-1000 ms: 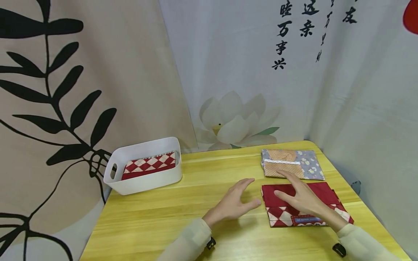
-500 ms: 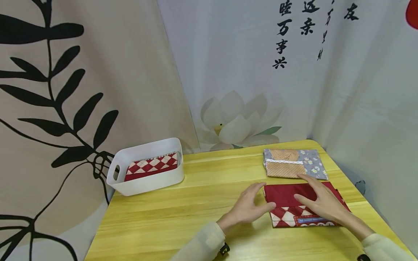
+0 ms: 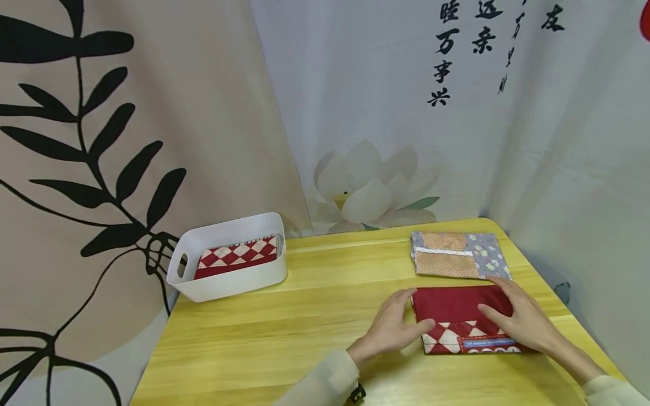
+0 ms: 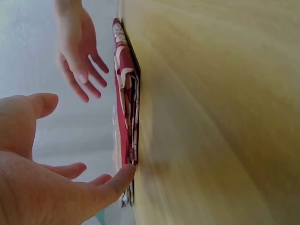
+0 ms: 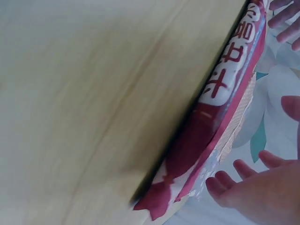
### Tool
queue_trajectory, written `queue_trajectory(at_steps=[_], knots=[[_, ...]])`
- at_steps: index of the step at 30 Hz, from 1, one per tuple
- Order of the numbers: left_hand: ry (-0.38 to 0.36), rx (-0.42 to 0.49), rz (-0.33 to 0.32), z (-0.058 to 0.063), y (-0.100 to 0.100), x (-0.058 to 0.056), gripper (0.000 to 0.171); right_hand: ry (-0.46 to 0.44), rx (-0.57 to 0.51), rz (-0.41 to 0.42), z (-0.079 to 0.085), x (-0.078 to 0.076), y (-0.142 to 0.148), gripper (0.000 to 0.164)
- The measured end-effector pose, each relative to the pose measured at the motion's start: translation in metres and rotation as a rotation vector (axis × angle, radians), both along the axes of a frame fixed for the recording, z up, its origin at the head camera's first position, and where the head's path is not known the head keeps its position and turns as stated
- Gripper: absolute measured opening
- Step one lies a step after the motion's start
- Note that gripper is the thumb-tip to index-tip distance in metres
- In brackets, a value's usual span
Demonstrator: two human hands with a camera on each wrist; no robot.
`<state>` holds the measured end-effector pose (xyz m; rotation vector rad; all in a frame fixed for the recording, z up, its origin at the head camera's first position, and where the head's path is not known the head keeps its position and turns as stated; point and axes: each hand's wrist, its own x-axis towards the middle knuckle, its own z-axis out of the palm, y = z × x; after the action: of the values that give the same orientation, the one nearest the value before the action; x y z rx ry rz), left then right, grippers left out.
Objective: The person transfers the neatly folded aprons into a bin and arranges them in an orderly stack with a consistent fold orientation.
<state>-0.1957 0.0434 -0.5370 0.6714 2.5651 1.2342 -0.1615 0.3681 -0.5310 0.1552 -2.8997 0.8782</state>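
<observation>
A folded red cloth point(image 3: 447, 304) with a red-and-white diamond band and a blue label lies flat at the table's right. At its left edge is my left hand point(image 3: 392, 326), thumb and fingers spread apart; in the left wrist view a fingertip point(image 4: 125, 174) meets or nearly meets the folded layers. Over the cloth's right side hovers my right hand point(image 3: 525, 318), its fingers relaxed. The left wrist view shows that right hand point(image 4: 79, 49) apart from the cloth. White lettering runs along the cloth's near edge point(image 5: 227, 61) in the right wrist view. Neither hand grips anything.
Just behind the red cloth lies a folded grey floral cloth point(image 3: 490, 254) with a tan panel. A white bin point(image 3: 233, 285) at the table's back left holds another red diamond-patterned cloth point(image 3: 236, 256). Printed curtains point(image 3: 381, 84) hang behind the wooden table point(image 3: 284, 338).
Both hands have moved right: the left to the red cloth's left edge, the right from over its middle to its right side. The cloths and bin stay put; the head view shifts slightly.
</observation>
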Motion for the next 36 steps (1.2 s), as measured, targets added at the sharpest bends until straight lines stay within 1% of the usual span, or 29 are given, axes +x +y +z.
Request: queue_trajectory(at_steps=[7, 10, 20, 23, 26, 28, 31, 36], knots=[[-0.056, 0.006, 0.008, -0.002, 0.008, 0.005, 0.084, -0.016, 0.04, -0.034, -0.006, 0.004, 0.016, 0.083], [-0.054, 0.009, 0.007, -0.004, 0.011, 0.006, 0.084, 0.001, 0.045, -0.042, -0.01, 0.005, 0.021, 0.082], [-0.087, 0.022, 0.031, -0.006, 0.018, 0.006, 0.085, 0.052, 0.054, -0.082, -0.021, 0.009, 0.036, 0.076], [-0.093, 0.03, 0.034, -0.006, 0.02, 0.006, 0.084, 0.037, 0.065, -0.095, -0.022, 0.009, 0.041, 0.076], [-0.105, 0.039, 0.045, -0.006, 0.02, 0.006, 0.084, -0.003, 0.086, -0.107, -0.023, 0.008, 0.046, 0.078], [-0.121, 0.058, 0.057, -0.005, 0.02, 0.006, 0.082, -0.024, 0.1, -0.118, -0.023, 0.007, 0.047, 0.079], [-0.156, 0.113, 0.075, -0.004, 0.019, 0.007, 0.078, -0.046, 0.12, -0.14, -0.022, 0.006, 0.047, 0.079], [-0.242, 0.22, 0.123, -0.004, 0.019, 0.009, 0.074, -0.063, 0.126, -0.158, -0.018, 0.002, 0.047, 0.08]])
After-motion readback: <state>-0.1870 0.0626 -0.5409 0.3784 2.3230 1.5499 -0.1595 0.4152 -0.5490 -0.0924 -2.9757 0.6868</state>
